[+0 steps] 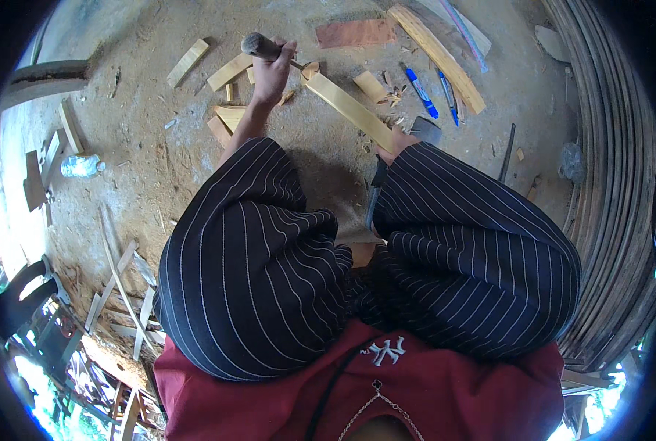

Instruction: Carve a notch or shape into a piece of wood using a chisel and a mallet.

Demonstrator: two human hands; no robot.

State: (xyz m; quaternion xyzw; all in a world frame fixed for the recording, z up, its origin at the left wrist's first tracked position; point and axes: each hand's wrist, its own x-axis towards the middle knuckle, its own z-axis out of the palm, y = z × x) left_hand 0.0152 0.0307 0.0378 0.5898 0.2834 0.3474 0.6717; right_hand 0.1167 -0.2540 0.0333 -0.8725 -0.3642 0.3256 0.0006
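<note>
My left hand (273, 77) is wrapped round a thick, greyish cylindrical tool handle (262, 45), raised near the far end of a pale flat wooden board (350, 110). The rest of that tool is mostly hidden. My right hand (400, 143) grips the board's near end beside my right knee, partly hidden by it. A dark metal blade (425, 128) lies just beyond that hand. Small offcuts and shavings (394, 95) are scattered around the board on the dusty floor (159, 147).
Wood strips (188, 62), a reddish piece (353, 33), a long split piece (438, 59) and blue markers (421, 93) lie ahead. A plastic bottle (81, 166) is at left, a dark chair (23, 298) lower left, stacked long planks (614, 184) at right.
</note>
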